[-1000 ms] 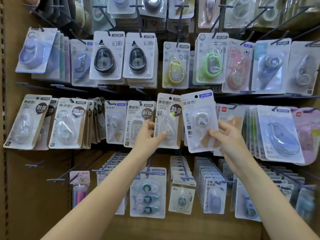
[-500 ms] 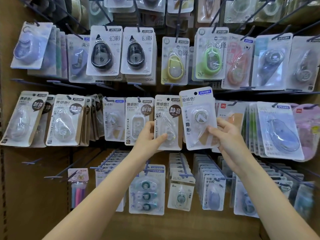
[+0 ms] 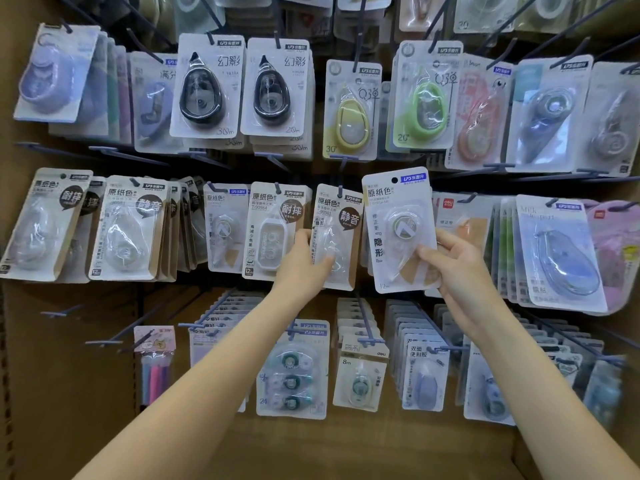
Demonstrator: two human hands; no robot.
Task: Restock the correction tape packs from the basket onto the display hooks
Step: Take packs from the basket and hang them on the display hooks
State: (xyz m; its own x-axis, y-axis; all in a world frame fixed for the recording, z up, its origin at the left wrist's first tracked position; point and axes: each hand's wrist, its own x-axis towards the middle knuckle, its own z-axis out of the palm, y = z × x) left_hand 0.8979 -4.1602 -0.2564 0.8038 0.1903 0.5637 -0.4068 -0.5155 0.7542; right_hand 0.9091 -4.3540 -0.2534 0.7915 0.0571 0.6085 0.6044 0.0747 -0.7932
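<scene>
My right hand [image 3: 453,268] grips a white correction tape pack [image 3: 398,216] by its lower right corner and holds it upright in front of the middle row of hooks. Its punched hole sits free, on no hook. My left hand [image 3: 304,268] pinches the hanging kraft-card pack [image 3: 341,209] just left of it, thumb on the blister front and fingers behind. That pack hangs on a dark hook [image 3: 341,194]. The basket is out of view.
The cardboard display wall [image 3: 69,375] carries three rows of dark hooks with many hanging tape packs. A hook [image 3: 104,341] at lower left sticks out bare. A pack of coloured pens [image 3: 156,368] hangs at lower left. Rows of packs [image 3: 422,372] crowd below my hands.
The white pack in my right hand has risen slightly and stands more upright. My left hand has kept its pinch on the hanging pack. The view has tilted up a little.
</scene>
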